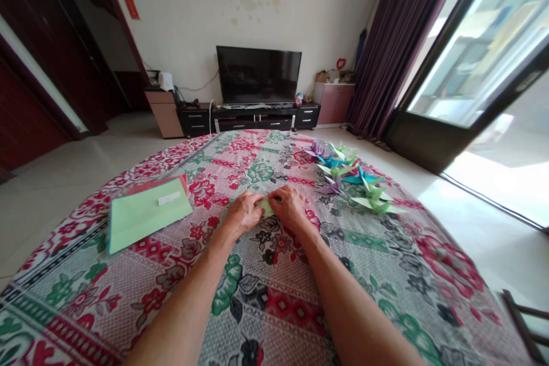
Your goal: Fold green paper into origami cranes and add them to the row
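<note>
A small folded piece of light green paper [266,207] lies low over the tablecloth in the middle of the table, mostly covered by my fingers. My left hand [243,213] is closed on its left side, thumb against the paper. On the opposite side my right hand [290,204] pinches it with bent fingers. Off to the right sits a group of folded paper cranes, among them a green crane [377,205], a blue crane [361,177] and a purple crane [331,186]. At the left lies a stack of coloured paper with a green sheet [146,218] on top.
A patterned tablecloth [291,297] covers the round table. On the green sheet rests a small white strip [168,198]. Beyond the table are a television [259,75] on a low black cabinet [197,121], and a glass door [467,51] at the right. A dark chair [525,320] stands at lower right.
</note>
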Action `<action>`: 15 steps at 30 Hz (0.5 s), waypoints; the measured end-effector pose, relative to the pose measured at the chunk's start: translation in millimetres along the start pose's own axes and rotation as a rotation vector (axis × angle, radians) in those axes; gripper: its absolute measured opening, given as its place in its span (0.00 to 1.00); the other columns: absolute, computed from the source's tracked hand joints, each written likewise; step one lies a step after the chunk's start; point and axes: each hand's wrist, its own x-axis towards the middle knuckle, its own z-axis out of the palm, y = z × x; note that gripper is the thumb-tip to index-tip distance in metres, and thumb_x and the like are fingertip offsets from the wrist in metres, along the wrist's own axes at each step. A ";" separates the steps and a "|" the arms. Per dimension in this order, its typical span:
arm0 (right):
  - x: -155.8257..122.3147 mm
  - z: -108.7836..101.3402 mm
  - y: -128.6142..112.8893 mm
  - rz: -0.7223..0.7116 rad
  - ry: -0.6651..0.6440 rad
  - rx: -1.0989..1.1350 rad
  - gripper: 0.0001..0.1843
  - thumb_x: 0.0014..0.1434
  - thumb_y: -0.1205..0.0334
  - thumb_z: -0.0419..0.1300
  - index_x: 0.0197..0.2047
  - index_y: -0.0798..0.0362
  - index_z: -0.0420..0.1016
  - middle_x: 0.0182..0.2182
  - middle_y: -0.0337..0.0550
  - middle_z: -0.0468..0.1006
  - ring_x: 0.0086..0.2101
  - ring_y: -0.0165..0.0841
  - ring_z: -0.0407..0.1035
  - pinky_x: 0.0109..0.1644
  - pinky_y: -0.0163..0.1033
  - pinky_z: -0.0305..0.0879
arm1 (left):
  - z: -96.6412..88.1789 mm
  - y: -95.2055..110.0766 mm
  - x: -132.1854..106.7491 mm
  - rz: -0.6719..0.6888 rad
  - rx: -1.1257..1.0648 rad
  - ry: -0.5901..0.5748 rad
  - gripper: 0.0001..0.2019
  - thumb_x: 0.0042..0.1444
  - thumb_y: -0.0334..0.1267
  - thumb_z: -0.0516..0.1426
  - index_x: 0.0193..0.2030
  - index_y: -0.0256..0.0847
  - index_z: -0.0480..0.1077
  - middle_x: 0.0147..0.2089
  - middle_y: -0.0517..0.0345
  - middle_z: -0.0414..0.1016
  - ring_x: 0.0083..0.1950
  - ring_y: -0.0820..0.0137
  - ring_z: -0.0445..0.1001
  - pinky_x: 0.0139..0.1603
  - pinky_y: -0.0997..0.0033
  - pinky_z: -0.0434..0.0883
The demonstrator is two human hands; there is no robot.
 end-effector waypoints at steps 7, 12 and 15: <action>-3.4 -1.9 2.9 -0.043 -0.001 0.022 0.12 0.55 0.63 0.54 0.40 0.47 0.76 0.39 0.41 0.74 0.41 0.35 0.64 0.47 0.40 0.52 | 0.7 -0.1 -0.1 -0.021 -0.029 0.000 0.18 0.48 0.33 0.56 0.48 0.39 0.72 0.39 0.52 0.72 0.37 0.68 0.72 0.40 0.71 0.69; -5.5 -3.1 4.0 -0.065 0.001 0.018 0.13 0.56 0.64 0.53 0.42 0.45 0.76 0.41 0.40 0.74 0.42 0.35 0.65 0.47 0.40 0.53 | 0.2 1.3 -0.3 -0.022 -0.030 0.008 0.17 0.47 0.32 0.55 0.46 0.39 0.73 0.39 0.52 0.72 0.37 0.68 0.72 0.41 0.71 0.69; -4.8 -2.9 3.2 -0.065 0.002 0.038 0.11 0.56 0.63 0.54 0.39 0.45 0.77 0.40 0.40 0.75 0.42 0.34 0.65 0.47 0.40 0.53 | -1.1 2.8 -1.0 -0.025 -0.041 0.013 0.16 0.47 0.32 0.55 0.45 0.39 0.72 0.38 0.52 0.72 0.37 0.68 0.72 0.41 0.71 0.69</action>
